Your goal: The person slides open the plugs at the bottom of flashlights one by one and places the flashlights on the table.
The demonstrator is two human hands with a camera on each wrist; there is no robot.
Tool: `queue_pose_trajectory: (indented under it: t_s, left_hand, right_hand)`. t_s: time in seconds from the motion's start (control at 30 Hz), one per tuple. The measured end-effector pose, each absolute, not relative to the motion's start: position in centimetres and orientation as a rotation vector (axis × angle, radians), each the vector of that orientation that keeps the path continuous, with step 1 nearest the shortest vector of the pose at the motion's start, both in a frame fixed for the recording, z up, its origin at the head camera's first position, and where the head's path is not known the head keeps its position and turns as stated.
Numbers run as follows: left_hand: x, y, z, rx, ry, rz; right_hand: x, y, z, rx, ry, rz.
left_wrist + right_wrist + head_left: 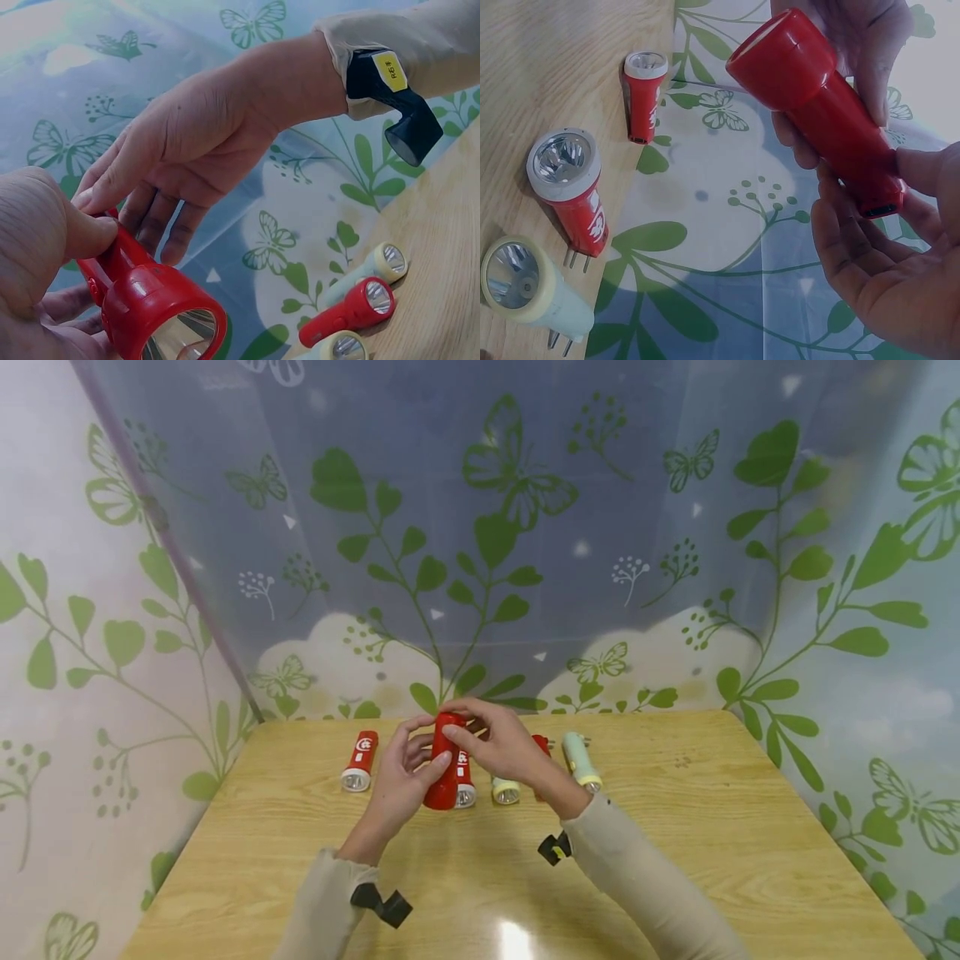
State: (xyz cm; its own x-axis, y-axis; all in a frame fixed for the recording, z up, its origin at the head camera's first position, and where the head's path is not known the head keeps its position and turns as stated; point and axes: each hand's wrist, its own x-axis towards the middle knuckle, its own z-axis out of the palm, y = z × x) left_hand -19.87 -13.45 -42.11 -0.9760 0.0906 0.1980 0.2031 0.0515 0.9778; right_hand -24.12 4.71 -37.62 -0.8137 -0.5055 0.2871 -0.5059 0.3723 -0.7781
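Observation:
Both hands hold up a red flashlight point(442, 783) over the table, its lens end pointing down toward the person. My left hand point(400, 783) grips the body from the side, thumb lying along it in the left wrist view. At the tail end, my right hand point(501, 745) pinches the flashlight, thumb on one side and fingers on the other in the right wrist view. Its wide head and clear lens show in the left wrist view. Just behind it on the table lies a red flashlight with a white rim point(466, 789), partly covered.
Another white-rimmed red flashlight point(360, 762) lies to the left. To the right are a pale green flashlight point(506, 791), a plain red flashlight point(349, 311) and a second pale green one point(581, 760). Some have plug prongs at the tail. A leaf-patterned curtain point(480, 568) borders the wooden table point(300, 877).

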Motion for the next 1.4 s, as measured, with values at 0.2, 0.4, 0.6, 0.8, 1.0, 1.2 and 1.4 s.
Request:
queue_pose_trajectory:
  t_s: [0.2,0.4,0.6,0.8,1.0,1.2,1.4]
  left_hand:
    - [-19.89,-13.47,-42.07,-0.323,-2.201,-2.106]
    - [-19.72,-13.51,-42.09,-0.314,-2.202,-2.137]
    - [-19.67,-13.51,-42.18,-0.312,-2.198,-2.168]
    - [-19.67,-13.51,-42.16,-0.349,-2.16,-2.202]
    - [-19.66,-13.51,-42.26,-0.365,-2.154,-2.209]
    - [-19.65,-13.55,-42.28,-0.368,-2.148,-2.217]
    - [-19.54,-13.58,-42.26,-0.371,-2.16,-2.209]
  right_hand:
    - [-24.06,4.78,-37.44,0.955,-2.569,1.485]
    - [-23.86,4.8,-37.38,0.924,-2.574,1.508]
    - [-23.87,4.9,-37.51,0.921,-2.552,1.514]
    - [-23.82,5.03,-37.54,0.894,-2.541,1.517]
    - [-23.78,5.1,-37.63,0.884,-2.536,1.536]
    - [-23.89,5.11,-37.68,0.896,-2.535,1.533]
    - [-23.93,5.11,-37.68,0.892,-2.547,1.539]
